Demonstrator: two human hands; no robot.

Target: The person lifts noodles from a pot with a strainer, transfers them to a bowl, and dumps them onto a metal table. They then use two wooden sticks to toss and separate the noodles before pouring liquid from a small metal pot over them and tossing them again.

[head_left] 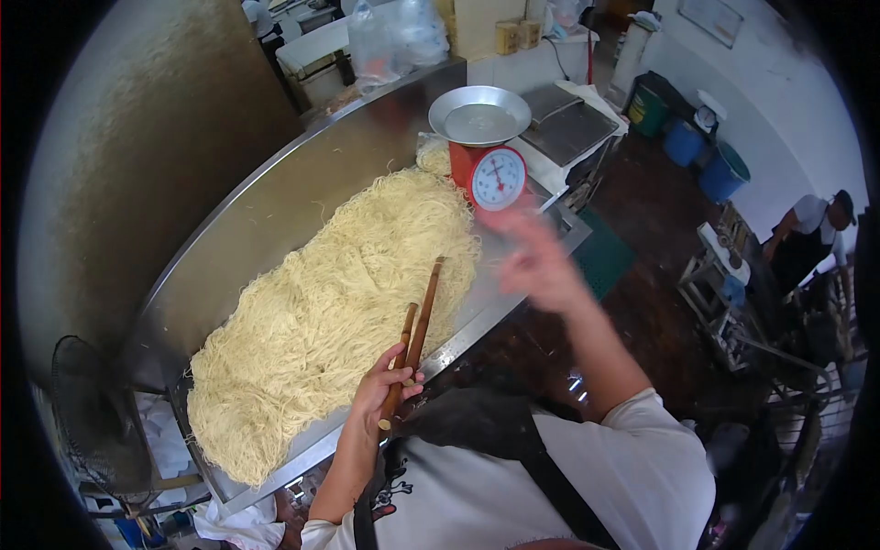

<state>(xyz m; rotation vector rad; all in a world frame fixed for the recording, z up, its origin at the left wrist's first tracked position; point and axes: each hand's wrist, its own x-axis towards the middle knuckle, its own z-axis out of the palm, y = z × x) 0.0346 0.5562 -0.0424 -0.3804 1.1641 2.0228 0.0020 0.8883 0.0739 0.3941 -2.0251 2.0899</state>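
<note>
A long heap of pale yellow noodles (321, 312) covers much of the metal table (490, 298). My left hand (380, 390) is closed around two brown wooden sticks (417, 335) at the near edge; their far ends reach over the noodles. To the right, my right hand (532, 261) is raised and smeared by motion, so its fingers do not show clearly. Just beyond it stands a red dial scale (498, 179) with a shallow metal pan (479, 116) on top.
A high metal wall (275, 183) borders the table's far side. Behind the scale is a dark flat lid (564, 119). Blue bins (724, 172) line the right wall, where another person (811, 234) bends over a metal frame. A fan (96, 417) stands at left.
</note>
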